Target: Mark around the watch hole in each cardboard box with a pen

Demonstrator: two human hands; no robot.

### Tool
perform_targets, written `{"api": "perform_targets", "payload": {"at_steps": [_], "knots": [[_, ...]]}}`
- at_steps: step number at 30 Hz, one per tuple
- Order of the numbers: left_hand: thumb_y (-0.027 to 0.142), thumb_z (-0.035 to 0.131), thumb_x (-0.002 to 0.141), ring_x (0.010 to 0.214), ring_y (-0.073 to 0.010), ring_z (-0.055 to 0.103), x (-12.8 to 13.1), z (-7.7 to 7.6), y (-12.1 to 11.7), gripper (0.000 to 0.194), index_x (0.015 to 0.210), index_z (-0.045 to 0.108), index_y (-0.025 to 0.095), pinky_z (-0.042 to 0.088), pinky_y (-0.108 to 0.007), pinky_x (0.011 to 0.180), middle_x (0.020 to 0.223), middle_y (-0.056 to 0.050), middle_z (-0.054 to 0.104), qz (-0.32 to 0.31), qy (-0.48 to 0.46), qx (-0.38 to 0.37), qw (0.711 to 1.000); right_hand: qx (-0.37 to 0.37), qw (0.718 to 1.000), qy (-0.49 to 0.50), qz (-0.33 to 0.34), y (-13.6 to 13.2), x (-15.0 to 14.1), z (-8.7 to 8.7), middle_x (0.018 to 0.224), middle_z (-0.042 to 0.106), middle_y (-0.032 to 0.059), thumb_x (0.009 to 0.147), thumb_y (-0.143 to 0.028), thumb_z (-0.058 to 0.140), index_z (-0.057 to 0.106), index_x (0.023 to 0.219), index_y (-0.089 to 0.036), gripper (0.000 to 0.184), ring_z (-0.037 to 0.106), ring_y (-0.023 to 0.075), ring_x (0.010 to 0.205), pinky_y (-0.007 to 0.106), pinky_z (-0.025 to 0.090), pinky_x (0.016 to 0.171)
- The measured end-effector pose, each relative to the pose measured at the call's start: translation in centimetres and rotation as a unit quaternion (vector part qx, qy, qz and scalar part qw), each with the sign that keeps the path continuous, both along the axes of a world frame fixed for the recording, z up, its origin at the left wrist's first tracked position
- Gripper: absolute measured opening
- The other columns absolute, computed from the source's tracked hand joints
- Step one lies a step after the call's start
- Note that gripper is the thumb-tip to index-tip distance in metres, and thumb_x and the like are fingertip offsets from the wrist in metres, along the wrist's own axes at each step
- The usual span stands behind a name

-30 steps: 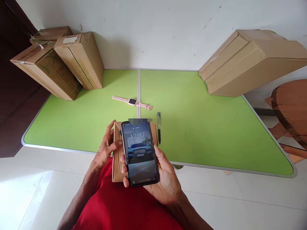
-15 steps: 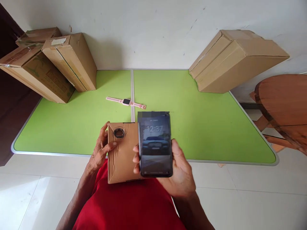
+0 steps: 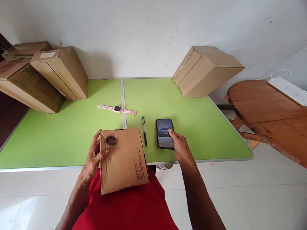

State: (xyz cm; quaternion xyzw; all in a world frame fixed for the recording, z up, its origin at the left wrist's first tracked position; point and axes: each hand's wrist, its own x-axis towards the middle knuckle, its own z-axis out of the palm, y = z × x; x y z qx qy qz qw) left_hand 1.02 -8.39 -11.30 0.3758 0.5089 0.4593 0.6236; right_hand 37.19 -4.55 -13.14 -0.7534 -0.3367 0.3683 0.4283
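My left hand [image 3: 92, 159] grips the left edge of a small brown cardboard box [image 3: 122, 166], thumb on its top face and fingers behind. Near the box's upper left corner is a round hole [image 3: 111, 140] ringed by dark pen scribbles; printed text runs along its right side. My right hand [image 3: 181, 145] is closed on the right side of a black smartphone [image 3: 164, 140], thumb over its lit screen, which reads 12:37. The phone is at the green tabletop, screen up. Between box and phone lies a pen [image 3: 144, 131] with a dark grip. Farther back lies a pink smartwatch [image 3: 117, 109], strap stretched out.
Several cardboard boxes [image 3: 59, 73] stand at the back left of the green table [image 3: 148, 95]. More cardboard boxes [image 3: 203, 72] lean at the back right against the wall. A round wooden stool or table [image 3: 268, 111] stands right, with a white power strip [image 3: 287, 90] on it.
My right hand has moved the smartphone from over the box to the right and down to the tabletop. The pen now shows. The view has shifted right; my left hand still holds the box.
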Motion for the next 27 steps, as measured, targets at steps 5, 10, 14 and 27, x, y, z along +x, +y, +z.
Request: {"api": "perform_targets", "payload": {"at_steps": [5, 10, 14, 27], "knots": [[0.046, 0.091, 0.089, 0.147, -0.0402, 0.065, 0.6, -0.1, -0.2, 0.107, 0.18, 0.036, 0.037, 0.057, -0.05, 0.118, 0.16, -0.011, 0.068, -0.009, -0.018, 0.016, 1.0, -0.046, 0.99, -0.13, 0.031, 0.0, 1.0, 0.2, 0.073, 0.067, 0.0056, 0.089, -0.067, 0.063, 0.061, 0.077, -0.027, 0.042, 0.067, 0.0308, 0.083, 0.043, 0.055, 0.082], [0.044, 0.088, 0.092, 0.149, -0.0404, 0.064, 0.9, 0.2, -0.6, 0.105, 0.182, 0.034, 0.038, 0.055, -0.052, 0.12, 0.165, -0.012, 0.065, -0.015, -0.021, 0.03, 0.999, -0.104, 0.96, -0.246, 0.085, -0.2, 1.2, 1.2, 0.085, 0.075, 0.0157, 0.09, -0.053, 0.058, 0.07, 0.093, -0.023, 0.032, 0.071, 0.0388, 0.09, 0.051, 0.052, 0.093], [0.045, 0.086, 0.093, 0.15, -0.041, 0.063, 0.7, 0.2, -0.7, 0.101, 0.181, 0.036, 0.04, 0.056, -0.051, 0.118, 0.169, -0.011, 0.062, -0.013, -0.015, 0.029, 0.999, -0.143, 0.933, -0.31, 0.115, -0.5, 0.4, 1.4, 0.098, 0.079, 0.025, 0.099, -0.05, 0.056, 0.079, 0.12, -0.01, 0.051, 0.076, 0.0484, 0.105, 0.054, 0.055, 0.09], [0.053, 0.091, 0.08, 0.14, -0.0429, 0.07, 3.8, 2.4, 4.6, 0.113, 0.177, 0.038, 0.029, 0.064, -0.051, 0.108, 0.157, -0.015, 0.069, 0.001, -0.03, 0.027, 0.999, 0.021, 0.953, 0.107, 0.281, -4.9, -4.2, 5.0, 0.157, 0.074, 0.0216, 0.094, -0.082, 0.079, 0.074, 0.154, -0.025, 0.083, 0.07, 0.0481, 0.146, 0.065, 0.063, 0.115]]}}
